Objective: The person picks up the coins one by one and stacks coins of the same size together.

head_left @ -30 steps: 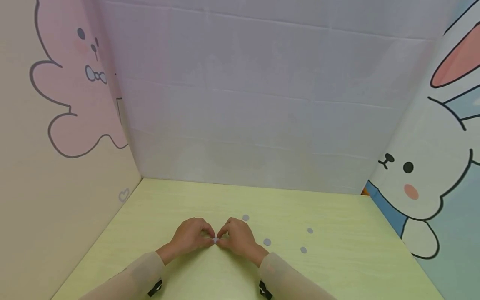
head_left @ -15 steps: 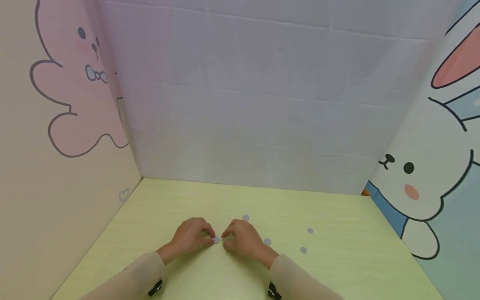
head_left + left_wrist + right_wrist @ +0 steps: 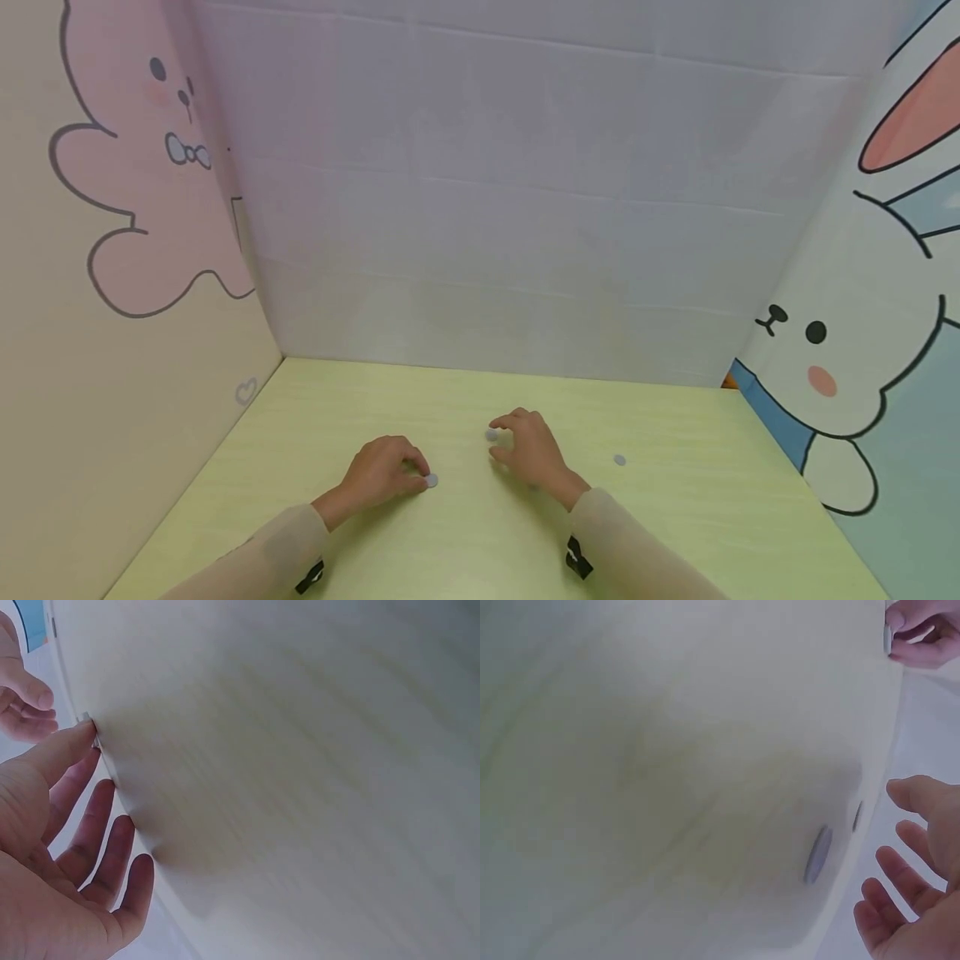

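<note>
My left hand (image 3: 384,471) pinches a small round grey disc (image 3: 431,481) at the table surface with thumb and index finger. That disc's edge (image 3: 887,640) shows at the fingertips in the right wrist view. To the right, my right hand (image 3: 531,450) reaches over the table, thumb and fingers apart and holding nothing. Its fingertips are right by another grey disc (image 3: 491,434). Two flat discs lie beneath it in the right wrist view, a nearer disc (image 3: 818,855) and a farther disc (image 3: 857,816).
One more grey disc (image 3: 619,460) lies on the pale yellow table (image 3: 360,392), right of the right hand. The right hand and forearm cover the places of other discs. A plain white sheet (image 3: 487,208) stands behind the table, with cartoon-printed side walls left and right.
My right hand has left the disc at the left fingertips and moved right and away from me, its fingers spreading beside another disc. My left hand has stayed in place.
</note>
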`<action>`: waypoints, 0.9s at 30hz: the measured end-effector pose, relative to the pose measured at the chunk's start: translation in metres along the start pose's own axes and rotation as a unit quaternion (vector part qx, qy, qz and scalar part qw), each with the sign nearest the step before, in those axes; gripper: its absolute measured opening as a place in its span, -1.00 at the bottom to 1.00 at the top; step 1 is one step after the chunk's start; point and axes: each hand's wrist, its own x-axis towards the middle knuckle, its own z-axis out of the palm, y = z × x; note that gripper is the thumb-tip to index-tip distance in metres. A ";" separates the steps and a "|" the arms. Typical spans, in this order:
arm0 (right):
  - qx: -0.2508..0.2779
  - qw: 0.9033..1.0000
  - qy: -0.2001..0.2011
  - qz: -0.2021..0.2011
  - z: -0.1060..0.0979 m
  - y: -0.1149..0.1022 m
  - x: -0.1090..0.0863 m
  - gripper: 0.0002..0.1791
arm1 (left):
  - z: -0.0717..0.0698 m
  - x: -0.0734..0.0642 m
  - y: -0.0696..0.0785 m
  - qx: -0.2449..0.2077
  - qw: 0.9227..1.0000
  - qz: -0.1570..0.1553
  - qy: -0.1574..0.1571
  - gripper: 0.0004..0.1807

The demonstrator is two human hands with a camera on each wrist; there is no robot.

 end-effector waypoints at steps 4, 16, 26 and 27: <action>-0.008 1.000 -0.001 0.008 0.001 0.009 0.002 -0.63 | 0.000 0.000 0.000 0.002 1.000 0.001 0.001 -0.87; -0.011 0.998 -0.041 0.038 0.004 0.021 0.014 -0.68 | -0.001 -0.001 0.001 -0.004 1.000 -0.007 -0.001 -0.87; -0.009 0.997 -0.059 0.047 0.007 0.022 0.019 -0.79 | -0.002 -0.002 0.002 -0.008 1.000 -0.014 -0.003 -0.87; -0.008 0.997 -0.061 0.049 0.008 0.022 0.020 -0.80 | -0.002 -0.002 0.002 -0.008 1.000 -0.014 -0.004 -0.87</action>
